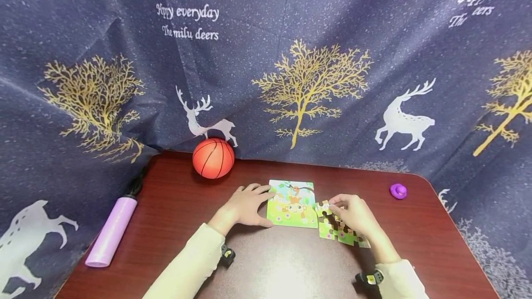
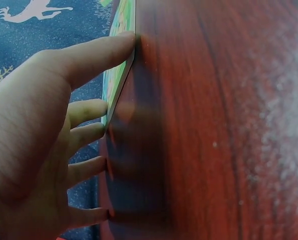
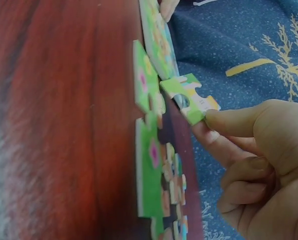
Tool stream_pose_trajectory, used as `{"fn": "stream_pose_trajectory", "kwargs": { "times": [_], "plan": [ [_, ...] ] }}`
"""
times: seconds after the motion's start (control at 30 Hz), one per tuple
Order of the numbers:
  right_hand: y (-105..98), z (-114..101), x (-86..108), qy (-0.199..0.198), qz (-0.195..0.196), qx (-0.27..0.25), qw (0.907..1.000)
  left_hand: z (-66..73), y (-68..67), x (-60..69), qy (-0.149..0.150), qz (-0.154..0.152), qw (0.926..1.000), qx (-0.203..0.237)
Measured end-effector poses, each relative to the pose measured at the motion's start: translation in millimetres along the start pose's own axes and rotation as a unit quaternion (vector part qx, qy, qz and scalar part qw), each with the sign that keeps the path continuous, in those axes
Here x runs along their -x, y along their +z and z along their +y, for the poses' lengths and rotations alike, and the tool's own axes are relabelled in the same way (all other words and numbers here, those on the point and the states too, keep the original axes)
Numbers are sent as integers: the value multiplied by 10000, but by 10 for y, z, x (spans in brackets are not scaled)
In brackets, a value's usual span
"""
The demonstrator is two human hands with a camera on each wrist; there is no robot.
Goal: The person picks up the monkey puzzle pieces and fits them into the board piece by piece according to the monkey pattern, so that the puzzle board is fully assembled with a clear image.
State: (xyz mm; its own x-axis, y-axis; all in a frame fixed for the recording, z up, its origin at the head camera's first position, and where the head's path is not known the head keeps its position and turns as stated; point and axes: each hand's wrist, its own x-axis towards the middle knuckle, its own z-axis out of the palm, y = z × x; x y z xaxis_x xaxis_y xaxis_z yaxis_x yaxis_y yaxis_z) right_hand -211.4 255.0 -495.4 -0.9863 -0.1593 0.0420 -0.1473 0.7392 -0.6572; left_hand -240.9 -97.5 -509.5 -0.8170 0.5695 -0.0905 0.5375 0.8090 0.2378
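A square picture board [image 1: 292,204] with a monkey on green and pale blue lies on the table. My left hand [image 1: 247,205] rests at its left side, fingers spread; in the left wrist view the thumb [image 2: 101,56] touches the board's edge. Thumb and forefinger of my right hand [image 1: 355,213] pinch a green and yellow puzzle piece [image 3: 190,97], tilted up off the table next to the board's right edge. Several loose jigsaw pieces [image 1: 327,230] lie beneath and beside the right hand, which partly hides them.
An orange basketball [image 1: 213,158] sits toward the back left. A purple rubber duck [image 1: 398,191] stands at the right. Along the left edge lies a pink hand pump [image 1: 111,233]. Behind the table [image 1: 199,206] hangs a dark blue printed cloth [image 1: 249,68].
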Motion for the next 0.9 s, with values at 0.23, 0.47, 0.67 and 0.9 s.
{"fn": "stream_pose_trajectory", "kwargs": {
  "times": [0.23,0.47,0.67,0.9],
  "plan": [
    [16,-78,-78,-52,214,25,9998,-7,28,-14,-18,-16,10000,-52],
    [145,-253,-171,78,92,-556,9984,-14,17,-14,-17,-24,10000,-83],
    [366,-482,-265,259,-260,-927,9950,-12,10,-6,-14,-10,10000,-64],
    [598,-690,-378,429,-236,-1026,9935,-5,14,-19,-13,-53,9999,-86]
  ]
}}
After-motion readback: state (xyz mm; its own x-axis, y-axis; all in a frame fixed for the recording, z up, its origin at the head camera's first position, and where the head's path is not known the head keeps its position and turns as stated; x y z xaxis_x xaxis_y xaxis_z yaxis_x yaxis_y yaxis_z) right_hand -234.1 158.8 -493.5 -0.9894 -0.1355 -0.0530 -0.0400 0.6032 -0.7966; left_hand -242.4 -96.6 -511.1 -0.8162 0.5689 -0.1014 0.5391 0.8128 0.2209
